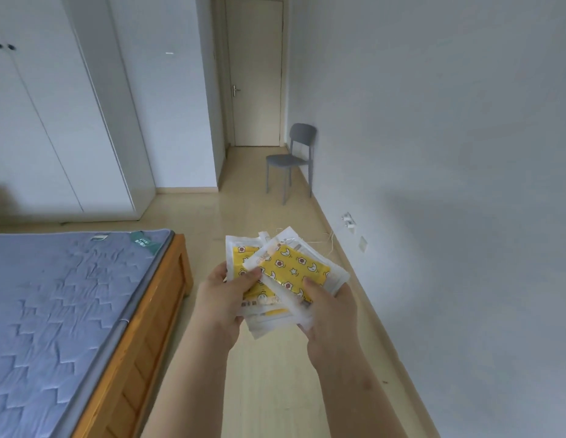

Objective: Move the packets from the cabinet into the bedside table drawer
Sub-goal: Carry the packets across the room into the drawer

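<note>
Carrying packets [292, 267] in mid-air, we hold them fanned between both hands. Left hand [223, 300]: thumb pinches the lower packet, fingers underneath. Right hand [330, 306]: thumb presses the upper packet, fingers curled beneath its far edge. Cabinet [54, 121] doors are closed, well beyond the fingertips. Judged step: transport. No bedside table or drawer in view; next we must find it, then free one hand to open it.
</note>
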A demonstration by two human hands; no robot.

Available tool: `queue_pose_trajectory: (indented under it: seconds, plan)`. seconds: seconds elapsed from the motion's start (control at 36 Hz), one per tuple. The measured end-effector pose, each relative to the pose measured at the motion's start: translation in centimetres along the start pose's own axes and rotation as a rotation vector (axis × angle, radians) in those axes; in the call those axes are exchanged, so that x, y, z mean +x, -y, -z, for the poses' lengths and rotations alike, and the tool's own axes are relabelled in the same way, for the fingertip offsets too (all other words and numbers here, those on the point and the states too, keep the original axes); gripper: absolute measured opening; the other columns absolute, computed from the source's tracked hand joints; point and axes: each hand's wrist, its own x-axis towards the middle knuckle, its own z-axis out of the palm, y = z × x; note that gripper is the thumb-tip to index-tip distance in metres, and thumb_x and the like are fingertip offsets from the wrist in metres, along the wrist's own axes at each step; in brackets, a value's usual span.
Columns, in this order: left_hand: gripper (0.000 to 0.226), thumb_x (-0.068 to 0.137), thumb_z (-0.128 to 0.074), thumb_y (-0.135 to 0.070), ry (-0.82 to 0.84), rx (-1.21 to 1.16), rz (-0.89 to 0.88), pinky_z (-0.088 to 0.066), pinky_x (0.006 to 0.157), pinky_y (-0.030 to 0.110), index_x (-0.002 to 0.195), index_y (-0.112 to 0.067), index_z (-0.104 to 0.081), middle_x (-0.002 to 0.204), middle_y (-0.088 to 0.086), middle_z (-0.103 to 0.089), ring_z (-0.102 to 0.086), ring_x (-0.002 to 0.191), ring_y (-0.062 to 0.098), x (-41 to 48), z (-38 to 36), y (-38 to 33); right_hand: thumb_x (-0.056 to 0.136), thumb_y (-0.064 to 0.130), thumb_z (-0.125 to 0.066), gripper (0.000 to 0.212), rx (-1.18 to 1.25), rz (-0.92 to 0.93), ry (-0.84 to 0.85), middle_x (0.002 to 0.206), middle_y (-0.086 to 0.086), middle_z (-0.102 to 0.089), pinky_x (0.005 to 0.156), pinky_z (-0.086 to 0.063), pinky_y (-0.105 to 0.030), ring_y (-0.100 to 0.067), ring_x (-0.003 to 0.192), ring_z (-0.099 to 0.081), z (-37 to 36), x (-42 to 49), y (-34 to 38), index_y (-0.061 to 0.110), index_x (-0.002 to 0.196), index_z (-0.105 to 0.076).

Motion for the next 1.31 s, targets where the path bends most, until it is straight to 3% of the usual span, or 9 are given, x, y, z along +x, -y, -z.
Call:
queue_pose_trajectory:
  seconds: [0.14, 0.36, 0.42, 0.58, 0.69, 0.89, 1.03, 1.11, 1.31]
  plan:
    - [0.013, 0.086, -0.065, -0.004, -0.105, 0.036, -0.019, -0.051, 0.041, 0.023, 0.090, -0.016, -0.061, 0.080, 0.003, -0.068, -0.066, 0.067, 0.019, 8.0, 0.1, -0.9, 0.086, 0.007, -0.060, 0.021, -0.024, -0.097, 0.071, 0.098, -0.003, -0.068, 0.070, -0.050, -0.035, -0.022, 0.085, -0.066, -4.0, 7.1, -0.9, 0.019, 0.103, -0.060]
    - [0.024, 0.082, -0.066, 0.002, -0.093, -0.060, -0.024, -0.054, 0.083, 0.051, 0.104, -0.008, -0.063, 0.094, 0.013, -0.072, -0.068, 0.087, 0.033, 24.2, 0.6, -5.2, 0.088, 0.006, -0.058, 0.019, -0.057, -0.075, 0.113, 0.094, -0.002, -0.067, 0.069, -0.050, -0.034, -0.019, 0.080, -0.064, -14.0, 20.5, -0.8, 0.023, 0.097, -0.060]
    - [0.022, 0.082, -0.066, 0.002, -0.097, -0.058, -0.048, -0.055, 0.080, 0.048, 0.101, -0.009, -0.063, 0.091, 0.011, -0.071, -0.068, 0.084, 0.031, 28.4, 0.8, -7.5, 0.087, 0.006, -0.058, 0.023, -0.039, -0.075, 0.117, 0.100, -0.004, -0.068, 0.074, -0.052, -0.038, -0.023, 0.086, -0.066, -17.4, 23.8, -0.5, 0.020, 0.105, -0.060]
    - [0.018, 0.084, -0.064, 0.001, -0.079, -0.048, -0.150, -0.056, 0.073, 0.042, 0.098, -0.010, -0.063, 0.093, 0.011, -0.072, -0.069, 0.085, 0.030, 39.2, 0.8, -13.9, 0.088, 0.007, -0.057, 0.022, -0.014, -0.044, 0.172, 0.101, -0.003, -0.069, 0.081, -0.053, -0.044, -0.025, 0.095, -0.066, -26.4, 32.6, 0.9, 0.024, 0.101, -0.061]
    - [0.026, 0.084, -0.064, 0.000, -0.100, -0.065, -0.095, -0.055, 0.080, 0.047, 0.108, -0.007, -0.061, 0.099, 0.014, -0.071, -0.068, 0.090, 0.033, 45.4, 0.3, -14.8, 0.087, 0.007, -0.059, 0.019, -0.016, -0.066, 0.163, 0.097, -0.002, -0.069, 0.078, -0.054, -0.044, -0.024, 0.090, -0.066, -29.3, 38.3, 0.8, 0.024, 0.094, -0.060]
    - [0.024, 0.085, -0.063, 0.001, -0.163, -0.112, -0.100, -0.052, 0.088, 0.051, 0.108, -0.006, -0.061, 0.101, 0.015, -0.070, -0.067, 0.092, 0.034, 57.1, -1.0, -15.8, 0.087, 0.005, -0.060, 0.018, -0.031, -0.127, 0.205, 0.091, -0.001, -0.068, 0.066, -0.051, -0.031, -0.019, 0.078, -0.064, -34.3, 50.2, 0.3, 0.023, 0.091, -0.061]
    - [0.027, 0.085, -0.062, 0.003, -0.181, -0.193, -0.118, -0.053, 0.084, 0.049, 0.111, -0.005, -0.060, 0.103, 0.016, -0.070, -0.068, 0.091, 0.034, 66.5, -4.4, -17.4, 0.082, 0.001, -0.063, 0.017, -0.062, -0.068, 0.212, 0.097, -0.009, -0.070, 0.085, -0.053, -0.044, -0.029, 0.089, -0.066, -37.8, 60.6, 2.3, 0.016, 0.091, -0.064]
    - [0.026, 0.087, -0.057, 0.006, -0.182, -0.246, -0.115, -0.056, 0.077, 0.045, 0.111, -0.002, -0.059, 0.103, 0.017, -0.069, -0.068, 0.088, 0.033, 71.7, -6.6, -18.6, 0.080, -0.002, -0.064, 0.018, -0.061, -0.064, 0.180, 0.090, -0.009, -0.067, 0.078, -0.052, -0.038, -0.026, 0.080, -0.062, -39.6, 66.7, 3.8, 0.016, 0.080, -0.061]
    - [0.031, 0.086, -0.057, 0.008, -0.346, -0.336, -0.132, -0.058, 0.068, 0.039, 0.114, -0.004, -0.059, 0.103, 0.015, -0.069, -0.068, 0.084, 0.029, 80.5, -6.8, -20.9, 0.077, -0.001, -0.062, 0.017, -0.144, -0.128, 0.298, 0.083, -0.006, -0.069, 0.063, -0.053, -0.031, -0.023, 0.075, -0.064, -46.3, 76.3, 3.2, 0.012, 0.087, -0.067]
